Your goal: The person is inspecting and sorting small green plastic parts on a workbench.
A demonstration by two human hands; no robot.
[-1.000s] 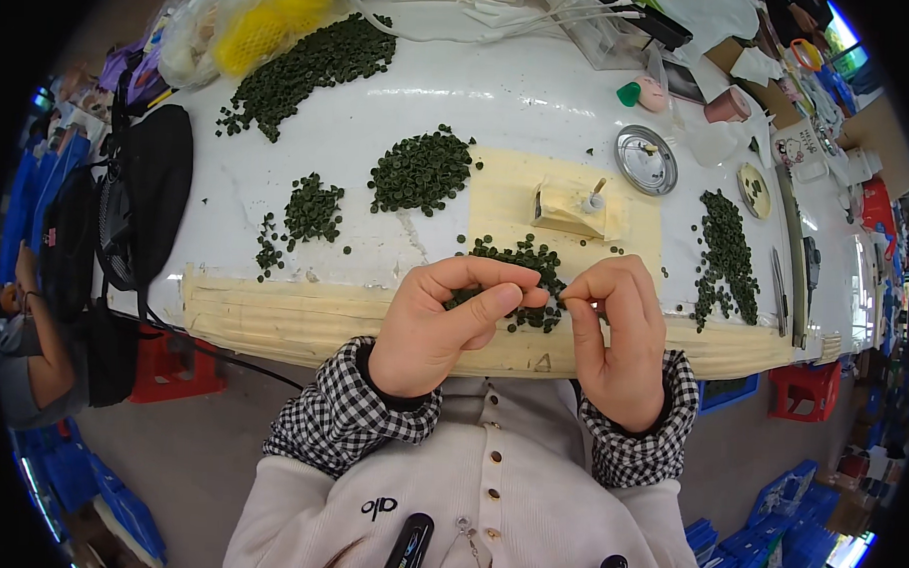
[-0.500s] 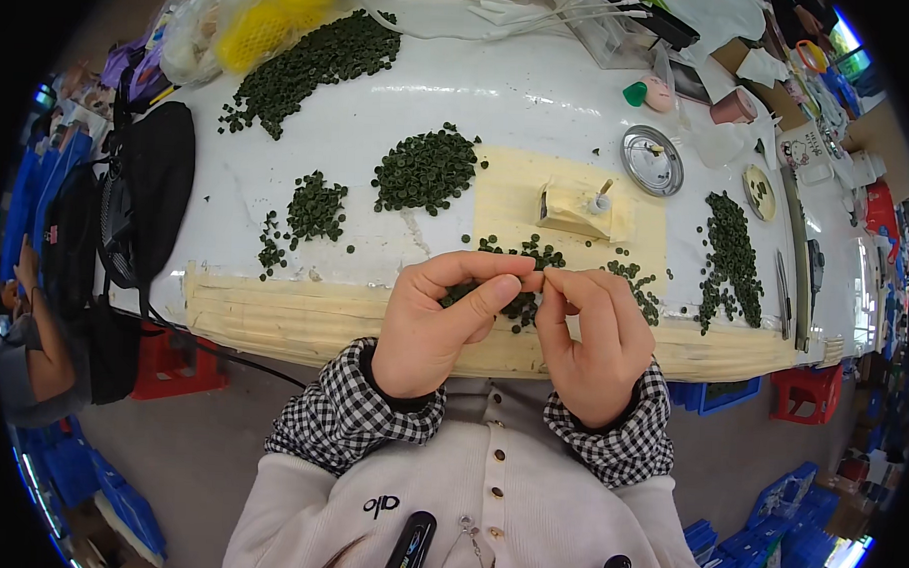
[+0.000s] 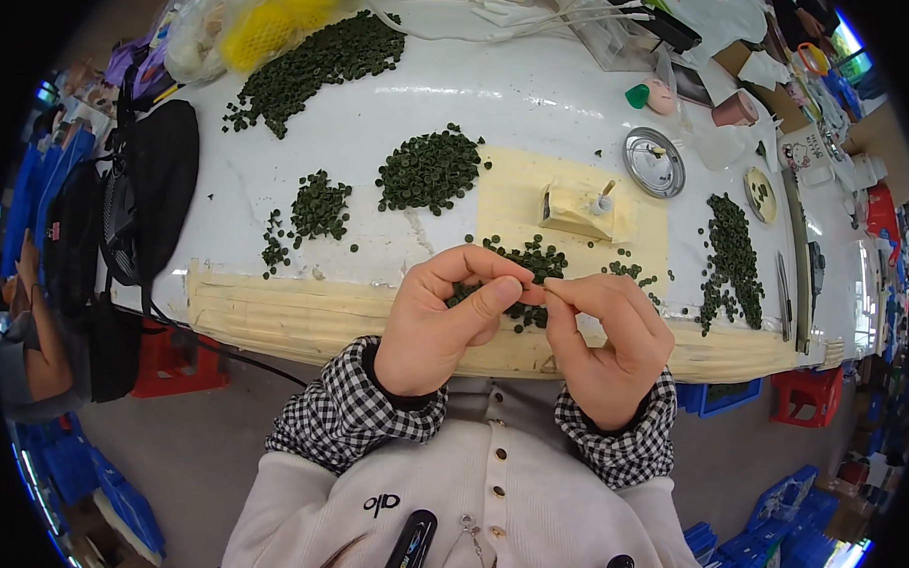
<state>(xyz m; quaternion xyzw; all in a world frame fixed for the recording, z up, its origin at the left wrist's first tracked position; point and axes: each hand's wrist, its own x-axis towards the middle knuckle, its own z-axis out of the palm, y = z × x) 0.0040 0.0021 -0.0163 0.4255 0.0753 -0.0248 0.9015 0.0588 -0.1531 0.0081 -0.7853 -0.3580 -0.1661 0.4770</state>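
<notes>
Over the near edge of the white table [image 3: 521, 96], my left hand [image 3: 448, 319] and my right hand [image 3: 613, 340] meet at their fingertips. Both pinch, thumb against index finger, on something too small to make out. Just beyond and beneath them lies a pile of small dark green round pieces [image 3: 536, 257], partly hidden by my fingers. A few more green pieces [image 3: 627, 270] are scattered past my right hand. Farther off, on a pale yellow sheet [image 3: 508, 186], stands a small tape-wrapped block [image 3: 577, 210] with a short upright peg.
Larger heaps of green pieces [image 3: 430, 170] spread to the left and far left, another heap [image 3: 731, 259] to the right. A round metal dish [image 3: 654, 163] and a long flat bar [image 3: 798, 256] lie right. A black bag [image 3: 157, 194] rests at the left edge.
My right hand has shifted slightly right, and its fingertips have drawn a little away from the left ones. My left hand stays nearly in place, still pinching.
</notes>
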